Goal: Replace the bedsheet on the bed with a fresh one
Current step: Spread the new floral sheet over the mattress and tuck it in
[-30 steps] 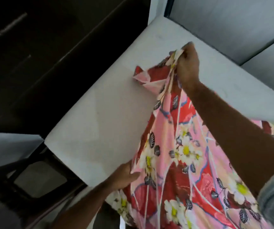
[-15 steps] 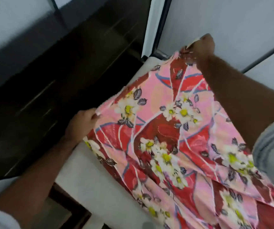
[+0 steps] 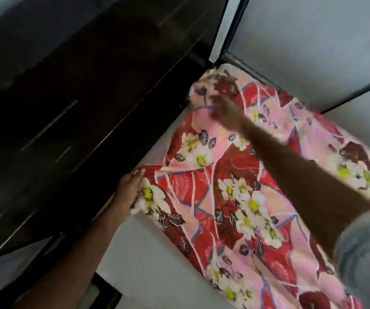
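A pink and red floral bedsheet [image 3: 235, 197] lies spread over the pale bare mattress [image 3: 148, 270]. My left hand [image 3: 128, 190] grips the sheet's edge at the mattress's left side. My right hand [image 3: 226, 110] reaches to the far corner and lies on the sheet there. It is blurred, so its fingers are unclear. The sheet's far corner [image 3: 210, 81] sits near the mattress's top corner.
A dark wooden headboard or cabinet [image 3: 79, 108] runs along the left of the bed. Grey wall panels [image 3: 313, 41] stand behind the far side. A strip of bare mattress shows at the lower left.
The sheet has been carried toward the far corner and spread flatter. My right hand dropped from holding the corner up to lying on the sheet. My left hand still holds the edge.
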The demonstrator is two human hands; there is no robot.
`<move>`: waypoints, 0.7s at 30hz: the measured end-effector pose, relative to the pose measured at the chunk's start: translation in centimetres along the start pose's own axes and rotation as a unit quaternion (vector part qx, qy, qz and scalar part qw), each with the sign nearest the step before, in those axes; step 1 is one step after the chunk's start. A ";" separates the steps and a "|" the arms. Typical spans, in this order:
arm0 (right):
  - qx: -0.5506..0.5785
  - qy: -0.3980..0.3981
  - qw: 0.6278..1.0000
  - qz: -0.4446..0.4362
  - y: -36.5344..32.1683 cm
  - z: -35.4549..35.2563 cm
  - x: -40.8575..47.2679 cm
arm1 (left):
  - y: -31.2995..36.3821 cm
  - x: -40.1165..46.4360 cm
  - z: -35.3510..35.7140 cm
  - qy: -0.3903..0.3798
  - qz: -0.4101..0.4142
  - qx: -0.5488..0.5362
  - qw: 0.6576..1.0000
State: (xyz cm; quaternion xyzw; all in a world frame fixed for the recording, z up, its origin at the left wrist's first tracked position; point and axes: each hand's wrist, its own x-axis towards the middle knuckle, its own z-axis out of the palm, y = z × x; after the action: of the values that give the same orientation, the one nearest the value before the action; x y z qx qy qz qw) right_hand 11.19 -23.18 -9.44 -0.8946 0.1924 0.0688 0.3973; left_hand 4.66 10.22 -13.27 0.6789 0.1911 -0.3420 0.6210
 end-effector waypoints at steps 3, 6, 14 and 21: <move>0.023 -0.023 0.999 -0.038 0.0 6.7 -13.6 | -0.7 2.1 -2.3 0.048 -0.025 0.007 0.998; -0.086 0.002 0.990 -0.116 2.0 12.6 -24.0 | -2.0 2.9 -5.1 0.076 -0.033 0.025 0.996; -0.223 -0.080 0.969 0.075 9.0 20.5 -34.7 | -4.4 1.4 -6.2 0.014 -0.035 -0.007 0.999; 0.200 -0.118 0.959 0.165 7.6 16.6 -30.4 | -8.5 -2.8 -4.0 -0.235 -0.010 0.226 0.945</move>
State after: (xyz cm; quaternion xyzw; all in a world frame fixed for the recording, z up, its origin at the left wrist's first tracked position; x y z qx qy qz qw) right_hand -19.22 -6.75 -17.47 -0.7383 0.2995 0.1984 0.5709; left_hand -2.23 15.88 -17.37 0.6997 -0.0360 -0.5321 0.4754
